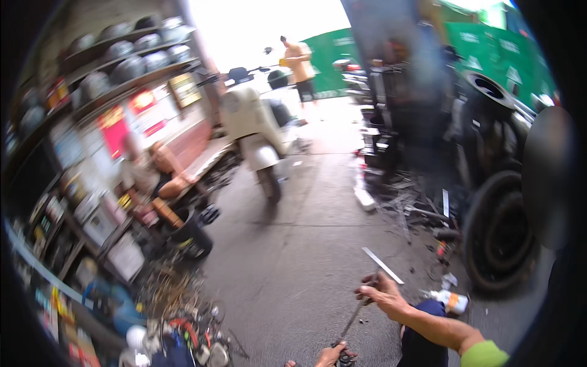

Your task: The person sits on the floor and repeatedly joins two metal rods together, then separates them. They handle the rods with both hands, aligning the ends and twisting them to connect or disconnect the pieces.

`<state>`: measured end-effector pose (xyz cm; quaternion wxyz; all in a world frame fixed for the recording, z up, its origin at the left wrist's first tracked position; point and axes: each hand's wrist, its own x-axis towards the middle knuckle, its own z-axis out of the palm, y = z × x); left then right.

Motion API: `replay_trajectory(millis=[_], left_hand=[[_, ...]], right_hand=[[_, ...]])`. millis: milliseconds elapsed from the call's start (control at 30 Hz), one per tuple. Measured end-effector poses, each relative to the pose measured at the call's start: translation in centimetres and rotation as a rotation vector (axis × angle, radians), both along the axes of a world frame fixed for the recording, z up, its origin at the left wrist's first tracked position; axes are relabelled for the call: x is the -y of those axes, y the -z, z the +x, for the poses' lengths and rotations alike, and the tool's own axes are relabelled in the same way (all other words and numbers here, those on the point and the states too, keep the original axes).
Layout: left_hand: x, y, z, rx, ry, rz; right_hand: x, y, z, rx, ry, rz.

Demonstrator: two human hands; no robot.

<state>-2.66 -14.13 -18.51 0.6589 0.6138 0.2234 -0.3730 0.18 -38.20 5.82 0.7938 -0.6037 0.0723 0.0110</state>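
Observation:
Low in the picture, a long thin dark metal rod (351, 321) slants between my two hands. My right hand (384, 293) is closed around its upper end, the forearm coming in from the lower right under a bright green sleeve. Near the bottom edge my left hand (332, 355) grips the lower end, its fingers partly cut off by the frame. A small dark piece (347, 359) shows beside the left fingers; blur hides what it is. Behind my right hand a flat white strip (383, 265) lies on the concrete floor.
A pale scooter (251, 122) stands ahead. One person (299, 61) stands beyond it; another (143, 171) sits left by a black bucket (192, 235). Tools and parts (189, 336) cover the lower left. At right are tyres (501, 232), metal scraps (416, 211) and a white bottle (449, 301).

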Motion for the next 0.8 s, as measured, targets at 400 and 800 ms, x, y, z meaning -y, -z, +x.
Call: replay_trajectory(millis=[400,800], left_hand=[[0.9,-13.7,1.6,0.028,-0.427,-0.376],[0.0,-12.7,2.1,0.176,-0.406,-0.145]], right_hand=[[-6.2,-4.8,5.6,0.308,-0.149,-0.25],[-3.7,-1.6,6.4,0.193,0.01,-0.444]])
